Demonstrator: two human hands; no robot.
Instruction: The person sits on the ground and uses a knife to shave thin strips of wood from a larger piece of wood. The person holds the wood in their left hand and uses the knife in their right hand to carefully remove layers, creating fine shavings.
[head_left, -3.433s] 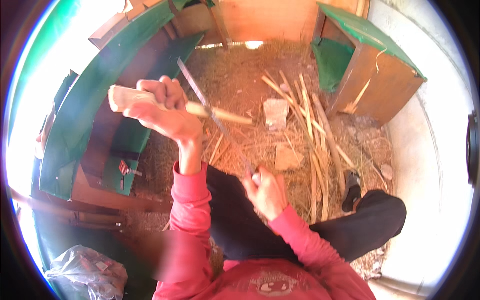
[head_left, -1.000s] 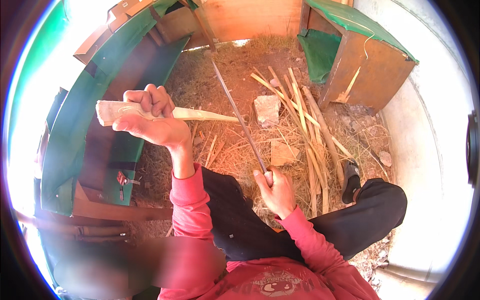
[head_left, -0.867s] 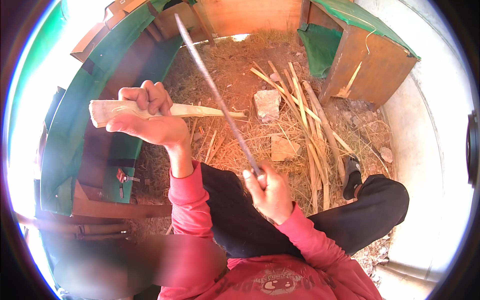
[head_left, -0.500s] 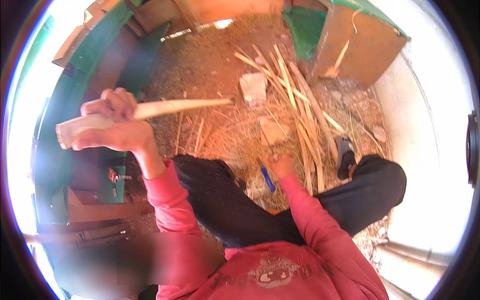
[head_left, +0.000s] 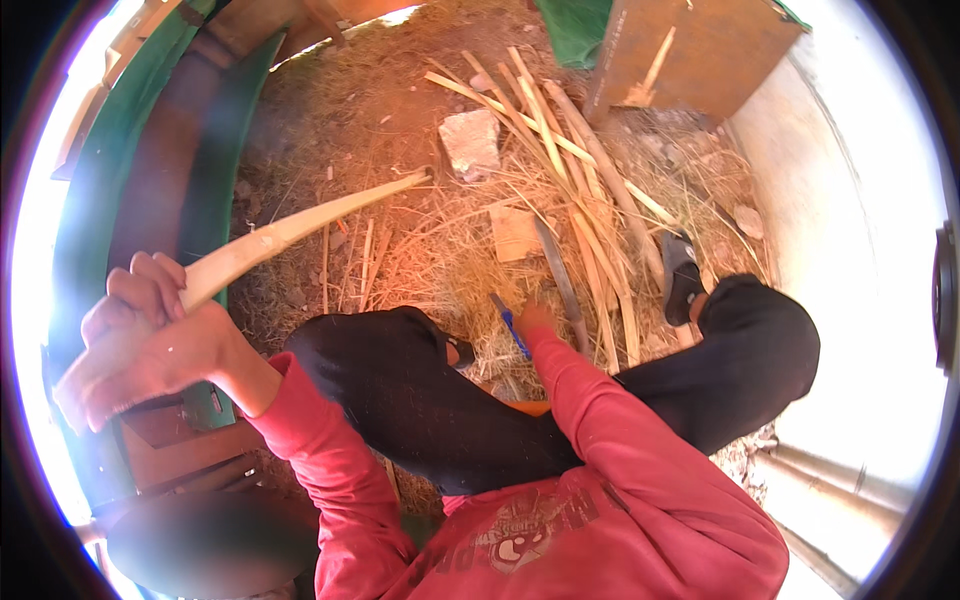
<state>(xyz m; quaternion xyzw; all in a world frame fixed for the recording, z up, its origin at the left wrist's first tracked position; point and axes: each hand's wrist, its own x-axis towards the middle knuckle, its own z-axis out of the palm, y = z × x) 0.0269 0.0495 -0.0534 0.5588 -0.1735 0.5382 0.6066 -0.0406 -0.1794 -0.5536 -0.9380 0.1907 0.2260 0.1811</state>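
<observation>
A long pale piece of wood (head_left: 285, 232) is gripped near its thick end by my left hand (head_left: 150, 335). Its narrow, darker tip slants toward the middle of the ground, apart from a pale stone block (head_left: 470, 145). Low between my knees, my right hand (head_left: 537, 318) is right beside a tool with a blue handle (head_left: 515, 335). The back of the hand hides its fingers, so their hold on the tool is unclear. A dark, slightly curved blade (head_left: 562, 275) lies just to the right of that hand, over straw. Beyond it is a small flat wood piece (head_left: 514, 234).
Several sticks and split strips (head_left: 580, 160) lie in a heap at right centre. A brown board (head_left: 690, 60) stands at the far right, beside a pale wall (head_left: 835, 270). Green-edged panels (head_left: 145, 200) rise at left. My shod foot (head_left: 682, 275) is near the sticks.
My left hand has moved left and down with the wood, which now slants more. My right hand has shifted slightly toward the blue handle. The dark blade now shows beside it. The view has shifted.
</observation>
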